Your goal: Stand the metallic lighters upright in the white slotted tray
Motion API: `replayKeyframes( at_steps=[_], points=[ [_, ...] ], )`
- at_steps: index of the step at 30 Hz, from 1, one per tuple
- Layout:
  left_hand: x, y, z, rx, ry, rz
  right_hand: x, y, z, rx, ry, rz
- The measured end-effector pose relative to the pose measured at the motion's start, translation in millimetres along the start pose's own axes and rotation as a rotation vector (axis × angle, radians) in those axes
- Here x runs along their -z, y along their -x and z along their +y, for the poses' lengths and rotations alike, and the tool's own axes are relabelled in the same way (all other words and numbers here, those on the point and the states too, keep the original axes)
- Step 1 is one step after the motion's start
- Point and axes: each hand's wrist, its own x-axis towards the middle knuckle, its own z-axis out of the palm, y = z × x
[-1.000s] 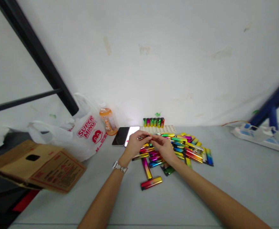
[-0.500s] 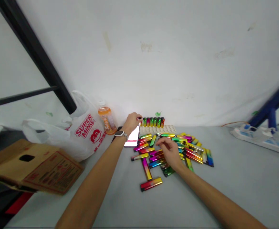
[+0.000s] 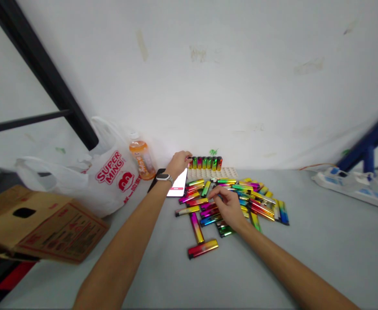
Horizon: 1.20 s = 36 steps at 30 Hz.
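Observation:
Several shiny multicoloured lighters (image 3: 204, 163) stand upright in a row on a pale studded board (image 3: 213, 173) by the wall. My left hand (image 3: 179, 164), with a watch on its wrist, is closed at the row's left end, its fingertips pinching the top of the leftmost lighter (image 3: 190, 164), which they partly hide. Over a loose pile of lighters (image 3: 263, 209) hovers my right hand (image 3: 230, 207), its fingers bent and slightly apart, with nothing visible between them. A red and gold lighter (image 3: 203, 249) lies nearest to me, below a pink and yellow one (image 3: 197, 228).
A phone (image 3: 178, 185) with a lit screen lies under my left wrist. To the left stand an orange drink bottle (image 3: 142, 159), a white plastic bag (image 3: 92, 189) and a cardboard box (image 3: 59, 232). A white power strip (image 3: 353, 187) sits at the right.
The whole view has shifted slightly. My left hand stays at the left end of the row, and my right hand stays over the pile with its fingers slightly more bent.

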Motion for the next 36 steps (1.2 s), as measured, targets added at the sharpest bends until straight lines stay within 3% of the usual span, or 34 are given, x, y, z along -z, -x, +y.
replayKeyframes(
  at_steps=[6,9,17,24,30,36],
  points=[
    [-5.6,20,-1,-0.078,-0.07,0.08,6,-8,-7,0.002,0.114,0.015],
    [-7.4,26,0,-0.065,-0.168,0.099,11,-18,-11,0.025,0.254,-0.044],
    [-1.2,35,12,-0.078,-0.285,0.06,22,-61,-13,0.178,0.878,-0.514],
    [6.0,68,45,-0.072,-0.178,0.187,12,-86,-14,0.346,1.126,-0.811],
    [-6.2,107,71,-0.009,-0.012,0.234,9,-87,-12,0.409,1.144,-0.855],
    [-14.8,113,78,0.015,0.121,0.313,28,-89,-6,0.35,0.874,-0.753]
  ],
)
